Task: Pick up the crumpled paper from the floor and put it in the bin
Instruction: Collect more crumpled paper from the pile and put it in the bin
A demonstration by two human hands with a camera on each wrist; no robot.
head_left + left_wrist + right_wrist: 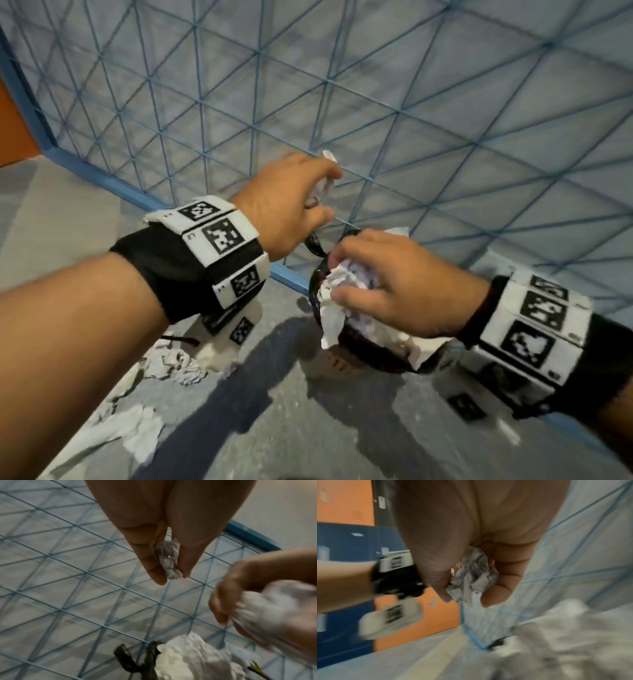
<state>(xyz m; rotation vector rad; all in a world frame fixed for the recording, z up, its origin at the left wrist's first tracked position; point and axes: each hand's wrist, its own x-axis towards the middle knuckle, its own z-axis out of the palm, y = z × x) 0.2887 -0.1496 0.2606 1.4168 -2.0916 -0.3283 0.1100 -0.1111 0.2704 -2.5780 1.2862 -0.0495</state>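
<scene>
Both hands carry crumpled paper at the bin, ready to drop it in.

The right hand (394,284) curls its fingers round a large white crumpled paper ball (346,277), directly above the small round bin with a black liner (317,284), which already holds white paper; held there, I judge, so it falls straight in. The left hand (287,202), raised up and left of the bin in the head view, pinches a smaller grey-white paper wad (169,559) between thumb and fingertips, palm down, probably waiting its turn. More crumpled white scraps (137,435) lie on the grey floor (342,428) beside the blue wire-grid panel (376,85).
</scene>
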